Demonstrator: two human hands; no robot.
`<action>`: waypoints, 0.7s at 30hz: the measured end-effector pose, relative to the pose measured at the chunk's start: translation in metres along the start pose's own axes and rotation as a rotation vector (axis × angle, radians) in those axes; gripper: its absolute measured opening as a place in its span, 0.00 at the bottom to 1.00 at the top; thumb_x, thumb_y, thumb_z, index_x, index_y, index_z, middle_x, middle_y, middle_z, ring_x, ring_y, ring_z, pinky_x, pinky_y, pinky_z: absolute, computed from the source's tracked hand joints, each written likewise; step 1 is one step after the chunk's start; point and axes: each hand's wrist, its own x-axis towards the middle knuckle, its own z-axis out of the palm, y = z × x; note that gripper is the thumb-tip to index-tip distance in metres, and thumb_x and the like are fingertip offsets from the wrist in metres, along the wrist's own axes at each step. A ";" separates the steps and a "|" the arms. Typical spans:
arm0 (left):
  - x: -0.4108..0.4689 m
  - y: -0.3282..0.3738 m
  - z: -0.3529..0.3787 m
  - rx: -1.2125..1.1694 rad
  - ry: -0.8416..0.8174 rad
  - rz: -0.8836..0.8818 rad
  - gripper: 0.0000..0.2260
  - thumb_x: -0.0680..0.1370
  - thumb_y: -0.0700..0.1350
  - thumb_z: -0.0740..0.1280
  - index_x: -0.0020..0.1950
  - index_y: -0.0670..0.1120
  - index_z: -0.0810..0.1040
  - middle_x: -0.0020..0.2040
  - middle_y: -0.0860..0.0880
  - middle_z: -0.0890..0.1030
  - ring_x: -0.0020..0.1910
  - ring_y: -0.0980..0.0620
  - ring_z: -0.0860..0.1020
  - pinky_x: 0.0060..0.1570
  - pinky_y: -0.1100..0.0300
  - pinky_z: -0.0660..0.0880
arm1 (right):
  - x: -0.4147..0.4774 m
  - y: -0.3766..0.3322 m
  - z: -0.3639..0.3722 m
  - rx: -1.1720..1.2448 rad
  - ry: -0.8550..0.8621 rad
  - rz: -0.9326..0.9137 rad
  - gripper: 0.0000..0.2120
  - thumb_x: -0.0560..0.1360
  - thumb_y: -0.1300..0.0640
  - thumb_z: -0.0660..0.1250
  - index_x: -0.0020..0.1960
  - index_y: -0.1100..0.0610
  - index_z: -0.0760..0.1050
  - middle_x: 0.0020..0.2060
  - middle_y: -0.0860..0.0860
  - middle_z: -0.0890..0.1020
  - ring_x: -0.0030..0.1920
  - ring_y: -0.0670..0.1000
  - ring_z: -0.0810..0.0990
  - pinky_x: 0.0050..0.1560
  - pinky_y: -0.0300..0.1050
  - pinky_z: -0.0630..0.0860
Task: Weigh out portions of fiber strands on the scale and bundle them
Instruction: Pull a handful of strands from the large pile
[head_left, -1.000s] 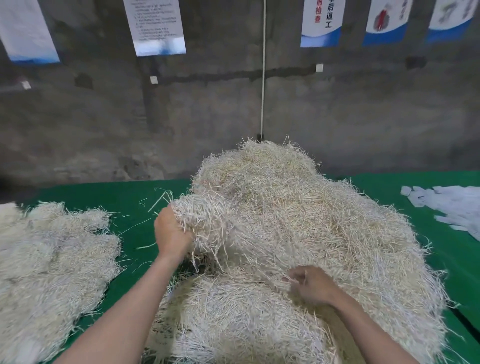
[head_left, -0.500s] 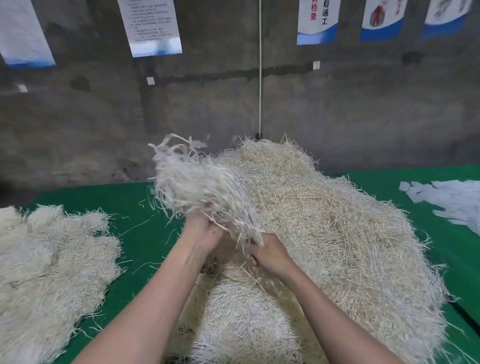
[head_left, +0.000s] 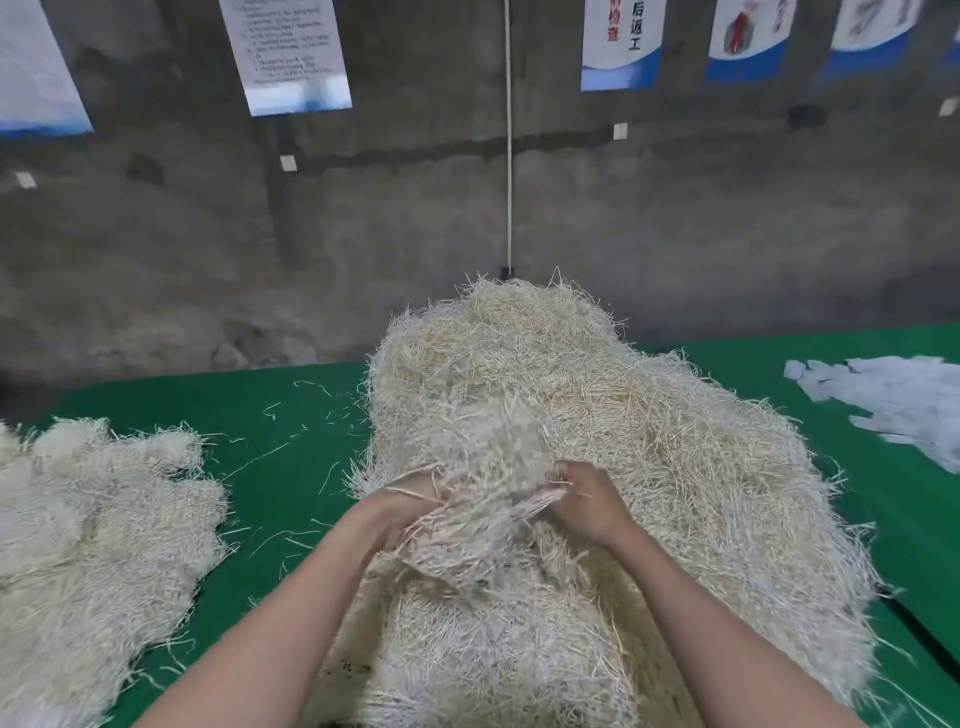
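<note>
Green surface (head_left: 156, 400), large fiber heap (head_left: 649, 415): left hand (head_left: 410, 506) and right hand (head_left: 592, 499) both grip one loose tuft (head_left: 493, 467); advisable to align strands and shake stragglers off before weighing.

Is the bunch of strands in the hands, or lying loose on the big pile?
In the hands. The left hand and right hand both grip the bunch, holding it up over the big pile.

green cloth (head_left: 291, 415) | paper slips (head_left: 893, 395) far right | wall posters (head_left: 291, 52) | hanging cord (head_left: 508, 156)
</note>
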 end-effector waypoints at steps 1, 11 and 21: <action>-0.004 0.004 -0.001 -0.066 0.049 -0.020 0.18 0.81 0.49 0.57 0.67 0.41 0.68 0.69 0.42 0.68 0.63 0.46 0.72 0.58 0.66 0.70 | 0.001 0.001 -0.004 -0.028 0.025 -0.009 0.11 0.71 0.65 0.68 0.42 0.49 0.74 0.48 0.41 0.76 0.35 0.47 0.81 0.30 0.38 0.76; 0.019 0.022 0.002 0.132 0.541 0.272 0.09 0.76 0.32 0.61 0.36 0.40 0.72 0.39 0.46 0.74 0.30 0.52 0.73 0.25 0.67 0.68 | -0.008 0.031 0.030 -0.270 -0.029 0.026 0.21 0.77 0.46 0.64 0.65 0.56 0.71 0.61 0.53 0.76 0.55 0.51 0.77 0.57 0.44 0.73; 0.004 0.050 -0.027 0.277 0.702 0.449 0.21 0.70 0.25 0.62 0.61 0.37 0.75 0.36 0.49 0.74 0.29 0.55 0.74 0.24 0.68 0.71 | -0.020 -0.003 0.016 -0.159 -0.109 -0.057 0.36 0.68 0.48 0.73 0.71 0.53 0.61 0.64 0.50 0.73 0.59 0.50 0.76 0.59 0.43 0.74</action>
